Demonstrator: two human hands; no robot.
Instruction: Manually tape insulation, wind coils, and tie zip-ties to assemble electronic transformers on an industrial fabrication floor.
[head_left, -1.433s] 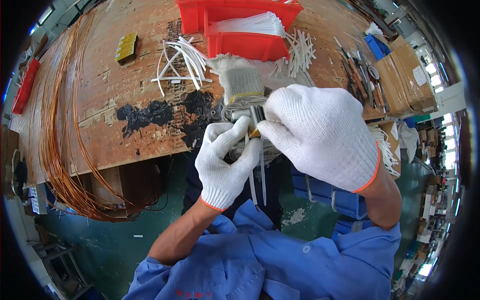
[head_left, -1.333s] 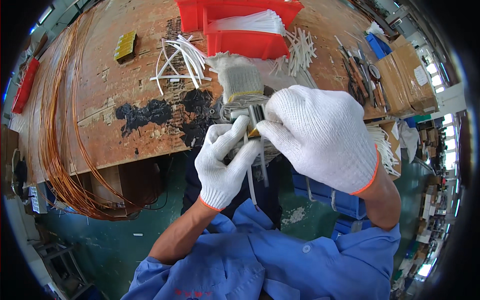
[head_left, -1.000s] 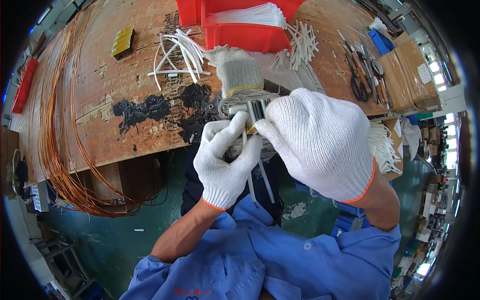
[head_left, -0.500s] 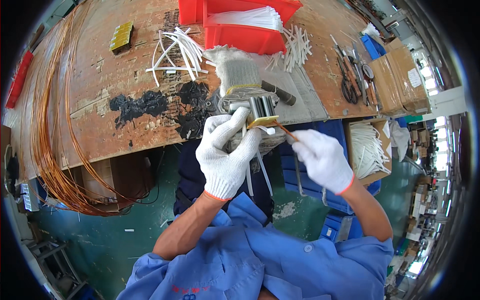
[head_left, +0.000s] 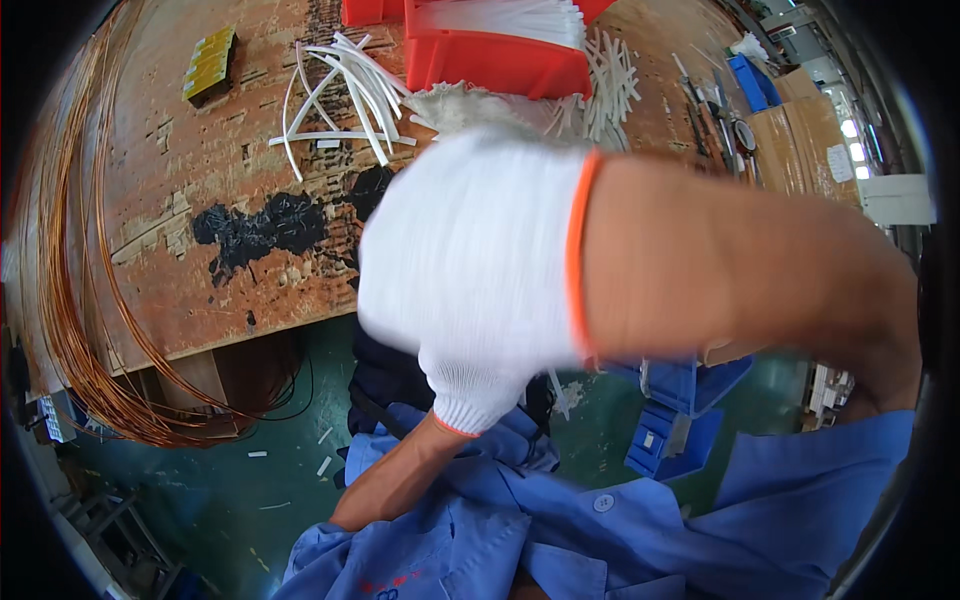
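My right hand [head_left: 465, 250], in a white knit glove with an orange cuff, is raised close to the camera and smeared by motion. Its fingers are hidden, so whatever they may hold does not show. Behind it, only the heel and wrist of my gloved left hand [head_left: 478, 388] can be seen; its fingers are covered. Beyond my right hand, the frayed end of a greyish cloth wrapping [head_left: 465, 107] shows on the bench. White sleeving pieces [head_left: 365, 95] lie in a loose pile just past the hands.
On the worn wooden bench [head_left: 165, 200] stand a red bin [head_left: 490, 65] of white tubes and a yellow block [head_left: 212, 62]. Coiled copper wire [head_left: 75, 330] hangs over the left edge. Tools [head_left: 712, 130] and a cardboard box [head_left: 800, 140] sit right; blue bins [head_left: 675, 440] are below.
My right hand has swung up and left, across the view, pulling the orange-brown strand's end out of sight. It now covers my left hand's fingers and the dark-cylinder part with the yellow plate.
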